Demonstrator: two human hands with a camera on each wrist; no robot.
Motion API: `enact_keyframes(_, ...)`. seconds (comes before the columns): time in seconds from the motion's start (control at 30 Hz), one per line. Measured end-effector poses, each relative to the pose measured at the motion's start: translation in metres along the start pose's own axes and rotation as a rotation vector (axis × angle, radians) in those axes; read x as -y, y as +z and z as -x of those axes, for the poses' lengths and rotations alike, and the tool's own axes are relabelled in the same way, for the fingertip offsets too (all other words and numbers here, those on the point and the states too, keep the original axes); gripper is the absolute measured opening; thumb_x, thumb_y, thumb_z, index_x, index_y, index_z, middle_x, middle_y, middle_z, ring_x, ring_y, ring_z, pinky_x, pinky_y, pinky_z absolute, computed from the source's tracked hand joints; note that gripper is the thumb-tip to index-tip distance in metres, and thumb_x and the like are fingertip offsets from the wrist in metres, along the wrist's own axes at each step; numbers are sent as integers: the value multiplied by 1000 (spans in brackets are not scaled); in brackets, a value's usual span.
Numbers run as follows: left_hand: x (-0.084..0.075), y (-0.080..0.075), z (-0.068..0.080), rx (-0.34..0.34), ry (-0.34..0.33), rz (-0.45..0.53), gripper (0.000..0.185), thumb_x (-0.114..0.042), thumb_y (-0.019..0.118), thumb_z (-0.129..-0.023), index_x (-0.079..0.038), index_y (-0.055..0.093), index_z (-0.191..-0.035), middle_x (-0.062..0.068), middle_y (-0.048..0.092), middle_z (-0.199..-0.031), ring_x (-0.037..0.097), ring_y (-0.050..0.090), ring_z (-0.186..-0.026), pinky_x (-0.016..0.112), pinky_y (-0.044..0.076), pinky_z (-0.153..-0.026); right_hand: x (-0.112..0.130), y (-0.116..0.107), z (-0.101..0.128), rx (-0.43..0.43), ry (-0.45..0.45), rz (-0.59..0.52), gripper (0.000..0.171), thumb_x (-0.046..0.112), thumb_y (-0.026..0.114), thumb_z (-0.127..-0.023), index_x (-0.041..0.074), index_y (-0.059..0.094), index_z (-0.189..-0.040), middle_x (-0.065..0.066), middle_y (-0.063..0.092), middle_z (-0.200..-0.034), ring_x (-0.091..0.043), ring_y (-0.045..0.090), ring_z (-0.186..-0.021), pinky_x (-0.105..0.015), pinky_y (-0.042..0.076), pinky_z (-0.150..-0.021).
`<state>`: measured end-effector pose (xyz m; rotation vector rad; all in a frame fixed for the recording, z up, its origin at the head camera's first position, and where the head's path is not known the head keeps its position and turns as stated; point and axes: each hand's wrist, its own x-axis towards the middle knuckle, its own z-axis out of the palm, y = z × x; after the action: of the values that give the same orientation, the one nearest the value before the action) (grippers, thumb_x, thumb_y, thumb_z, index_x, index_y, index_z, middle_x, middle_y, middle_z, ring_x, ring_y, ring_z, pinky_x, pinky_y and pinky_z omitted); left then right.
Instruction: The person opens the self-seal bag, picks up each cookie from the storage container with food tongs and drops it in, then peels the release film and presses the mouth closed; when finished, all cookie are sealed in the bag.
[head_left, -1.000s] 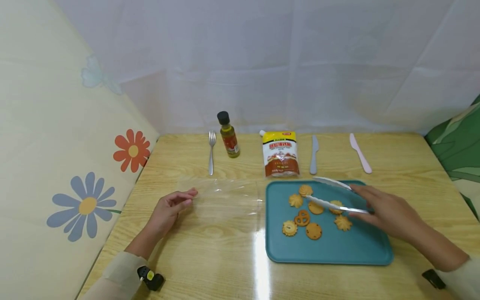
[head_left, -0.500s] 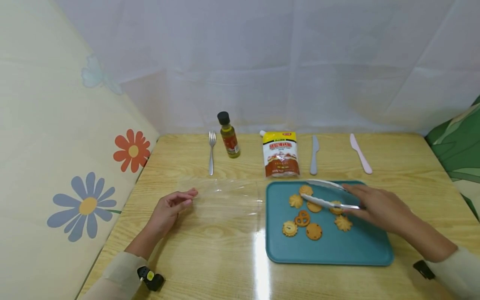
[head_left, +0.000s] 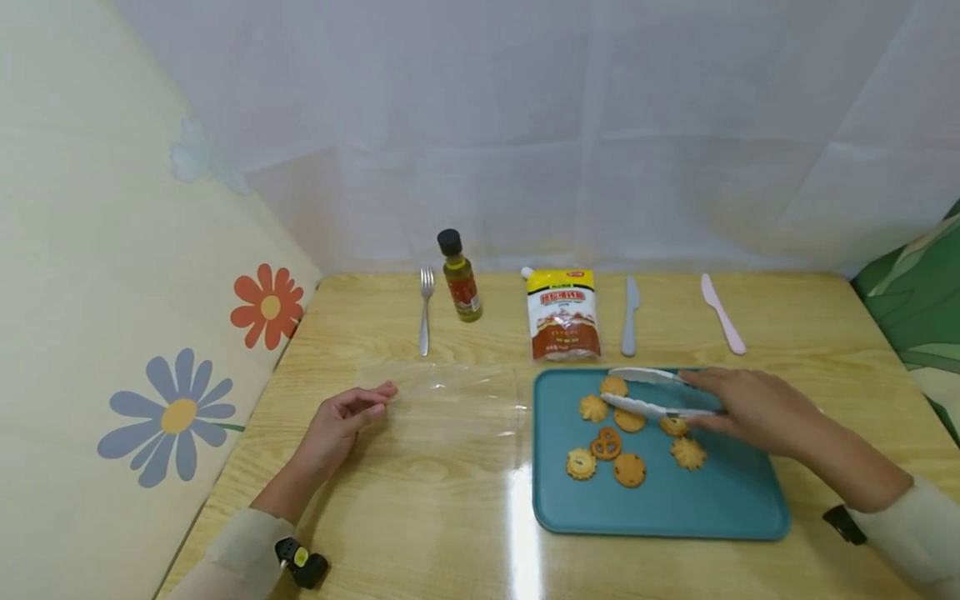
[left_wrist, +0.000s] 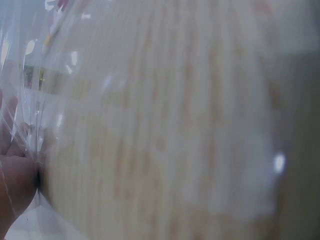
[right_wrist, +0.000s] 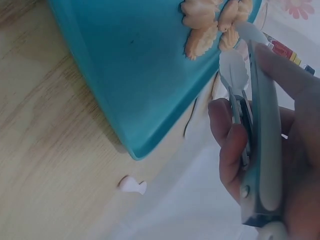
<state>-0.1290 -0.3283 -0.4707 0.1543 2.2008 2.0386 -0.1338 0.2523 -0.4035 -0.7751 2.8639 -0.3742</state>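
Tongs gripped in right hand, tips over cookies.

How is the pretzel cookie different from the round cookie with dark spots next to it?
The pretzel cookie is darker brown with holes through its twisted loops; the spotted round cookie is a solid disc, lighter orange-brown, dotted with dark specks. The pretzel cookie lies farther from the tray's near edge than the spotted round cookie. Both lie flat on the teal tray, untouched by the tongs in the right hand.

bright, even light; glare on table; left wrist view blurred
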Motion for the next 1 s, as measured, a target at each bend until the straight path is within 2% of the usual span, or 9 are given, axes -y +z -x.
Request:
enact_keyframes(0.33,1,0,0,2,0,4,28,-5,65,-101,19,62,-117,-5,73,-126,1,60,-126,15,48,-103,0,0,-1,15,5,-29,64,41,76,-94,5,60,-144,-22,66,-135,-41,68,-113,-56,59,-81)
enact_keyframes(0.43,1,0,0,2,6,-3,29,-5,65,-101,19,62,-117,-5,73,-127,1,60,-127,15,48,-103,-1,1,0,9,2,-39,64,40,77,-92,5,61,-143,-20,69,-131,-34,72,-104,-48,60,-73)
enact_keyframes(0.5,0,1,0,4,11,-12,30,-5,66,-101,19,62,-118,-5,73,-127,1,60,-127,15,48,-103,-2,1,0,7,2,-43,64,41,78,-92,6,61,-143,-20,70,-129,-24,73,-93,-39,57,-66)
enact_keyframes(0.63,0,1,0,6,20,-22,31,-5,66,-101,20,61,-118,-4,73,-127,1,60,-127,15,47,-103,-3,0,0,9,-2,-45,64,41,78,-91,6,62,-142,-19,72,-126,-6,64,-75,-30,46,-59)
enact_keyframes(0.7,0,1,0,7,20,-23,31,-5,66,-101,20,61,-118,-4,73,-128,2,60,-128,15,47,-103,-3,0,0,14,-5,-43,64,41,78,-91,6,62,-142,-19,72,-125,-3,60,-72,-29,45,-59)
enact_keyframes(1.0,1,1,0,0,13,-18,30,-6,65,-101,18,62,-118,-4,72,-128,1,60,-127,15,48,-103,-1,-3,0,15,1,-51,62,39,77,-92,9,61,-144,-19,73,-122,-3,45,-55,-27,37,-53)
